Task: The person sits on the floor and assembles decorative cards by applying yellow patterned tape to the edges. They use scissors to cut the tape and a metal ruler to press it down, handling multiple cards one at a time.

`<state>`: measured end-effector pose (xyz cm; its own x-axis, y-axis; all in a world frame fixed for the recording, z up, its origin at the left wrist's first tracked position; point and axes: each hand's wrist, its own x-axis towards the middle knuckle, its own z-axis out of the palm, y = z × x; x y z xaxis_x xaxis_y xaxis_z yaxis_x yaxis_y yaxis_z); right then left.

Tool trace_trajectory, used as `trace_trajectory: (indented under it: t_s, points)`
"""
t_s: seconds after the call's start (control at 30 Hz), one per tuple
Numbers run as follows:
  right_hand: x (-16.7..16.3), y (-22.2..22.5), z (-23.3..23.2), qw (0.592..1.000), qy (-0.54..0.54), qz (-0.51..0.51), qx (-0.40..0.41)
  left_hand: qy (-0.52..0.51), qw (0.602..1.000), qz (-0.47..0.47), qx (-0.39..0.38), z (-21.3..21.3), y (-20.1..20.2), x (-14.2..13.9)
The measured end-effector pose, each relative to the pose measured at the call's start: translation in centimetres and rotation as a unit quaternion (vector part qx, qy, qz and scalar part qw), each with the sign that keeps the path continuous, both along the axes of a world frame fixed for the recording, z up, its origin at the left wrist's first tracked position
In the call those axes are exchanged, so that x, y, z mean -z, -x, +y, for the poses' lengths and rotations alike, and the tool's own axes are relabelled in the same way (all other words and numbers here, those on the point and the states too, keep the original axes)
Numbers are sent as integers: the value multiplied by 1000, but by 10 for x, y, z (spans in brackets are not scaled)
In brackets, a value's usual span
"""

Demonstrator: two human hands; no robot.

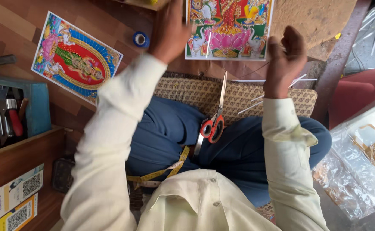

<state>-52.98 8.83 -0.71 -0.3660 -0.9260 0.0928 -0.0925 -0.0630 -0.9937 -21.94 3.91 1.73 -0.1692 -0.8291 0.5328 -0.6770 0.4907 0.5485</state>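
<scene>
Cream-sleeved, your left hand point(168, 32) reaches forward to the left edge of the glossy rectangular colour print with a pink lotus and green ground point(229, 28), which lies flat on the brown wooden floor point(20, 25) at the top centre of the view. The fingers point away from you, so whether they pinch the print or only rest against it cannot be told. Your right hand point(285, 57) hovers just beside the print's lower right corner, fingers loosely curled and half closed, with nothing visibly in its grasp.

Steel scissors with orange-red handles point(213, 117) rest on your lap, blades pointing forward over the patterned woven mat point(187, 92). A yellow measuring tape point(170, 169) trails across your blue trousers. A second colour print with a blue oval border point(76, 57) lies tilted on the floor to the left, and a small blue tape roll point(140, 39) sits between the two prints, near your left hand. Crumpled clear plastic sheeting point(358, 162) lies well apart at the right.
</scene>
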Motion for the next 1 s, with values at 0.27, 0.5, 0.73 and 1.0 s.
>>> trace_trajectory:
  t_s: [0.27, 0.5, 0.73, 1.0]
  points:
    - [16, 25, 7, 946, -250, -206, 26, -363, 922, -8, -133, 70, 24, 1]
    - [14, 14, 7, 951, -230, -205, 0, -316, 936, -28, -151, 69, 30, -3]
    - [22, 20, 3, 940, -227, -256, 7, -280, 948, -36, -150, 67, 29, 4]
    - [25, 22, 3, 917, -235, -322, 1, -276, 951, -21, -137, 69, 30, -3]
